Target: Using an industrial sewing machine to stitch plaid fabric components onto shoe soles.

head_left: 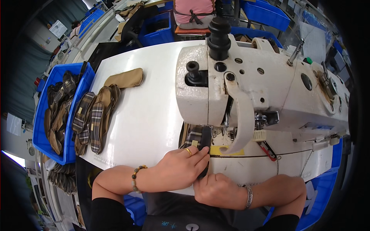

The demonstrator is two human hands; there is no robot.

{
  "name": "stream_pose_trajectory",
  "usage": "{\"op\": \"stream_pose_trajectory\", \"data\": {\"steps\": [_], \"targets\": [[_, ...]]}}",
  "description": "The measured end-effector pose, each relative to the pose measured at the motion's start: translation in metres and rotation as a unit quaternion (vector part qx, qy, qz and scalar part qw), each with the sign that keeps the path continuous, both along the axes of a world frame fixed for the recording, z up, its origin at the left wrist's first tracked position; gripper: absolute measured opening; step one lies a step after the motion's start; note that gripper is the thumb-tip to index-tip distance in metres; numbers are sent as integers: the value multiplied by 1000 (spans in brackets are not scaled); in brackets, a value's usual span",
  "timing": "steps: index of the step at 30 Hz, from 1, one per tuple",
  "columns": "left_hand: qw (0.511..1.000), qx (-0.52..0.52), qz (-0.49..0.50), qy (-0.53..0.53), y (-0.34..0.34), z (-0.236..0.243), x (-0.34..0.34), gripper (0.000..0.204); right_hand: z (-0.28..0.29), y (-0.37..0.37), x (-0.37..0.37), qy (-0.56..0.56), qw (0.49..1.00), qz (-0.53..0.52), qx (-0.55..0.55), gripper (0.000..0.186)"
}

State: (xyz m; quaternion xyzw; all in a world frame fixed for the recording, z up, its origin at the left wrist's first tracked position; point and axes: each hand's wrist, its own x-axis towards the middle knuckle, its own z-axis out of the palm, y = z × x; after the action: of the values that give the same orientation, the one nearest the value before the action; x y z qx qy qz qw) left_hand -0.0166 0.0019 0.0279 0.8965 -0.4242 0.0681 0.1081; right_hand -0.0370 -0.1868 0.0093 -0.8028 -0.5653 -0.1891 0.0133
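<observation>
Under the head of a white sewing machine (192, 104) lies a brown plaid fabric piece (194, 135) with a small pale label. A dark strip (206, 138) runs along its right edge, toward me. My left hand (181, 166) rests on the near part of the piece, fingers stretched out flat, fingertips on the strip. Just below and to the right, my right hand (219, 189) is closed, its thumb and finger pinching the near end of the dark strip. The needle area is mostly hidden behind the machine's white curved lever (243, 115).
Left on the white table (150, 104) lie several plaid and tan padded pieces (98, 115). Beyond them stands a blue bin (67, 154) of similar pieces. A red-and-black cutter (267, 151) lies right of the needle area. A person in pink (192, 9) sits across.
</observation>
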Motion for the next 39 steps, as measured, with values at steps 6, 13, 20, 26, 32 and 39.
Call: {"op": "stream_pose_trajectory", "data": {"steps": [6, 13, 20, 26, 32, 39], "targets": [[1000, -4, -14, 12, 0, 1, 5, 41, -2, 1, 0, -6, 1000, 0, 2, 17], [999, -14, 13, 38, -1, -2, 16, 33, -4, 2, 8, -13, 1000, -18, -2, 13], [998, -55, 42, -2, 1, -16, 40, 36, -10, 4, 28, -62, 996, -63, -7, 7], [996, -70, 53, -2, 4, -18, 40, 38, -12, 0, 37, -35, 997, -70, -4, 9], [998, -30, 45, -25, 7, -12, 24, 35, -7, -1, 31, -51, 998, -47, -7, 14], [998, -14, 25, -64, -2, -18, 27, 30, -5, -1, 20, -29, 999, -25, -2, 15]]}}
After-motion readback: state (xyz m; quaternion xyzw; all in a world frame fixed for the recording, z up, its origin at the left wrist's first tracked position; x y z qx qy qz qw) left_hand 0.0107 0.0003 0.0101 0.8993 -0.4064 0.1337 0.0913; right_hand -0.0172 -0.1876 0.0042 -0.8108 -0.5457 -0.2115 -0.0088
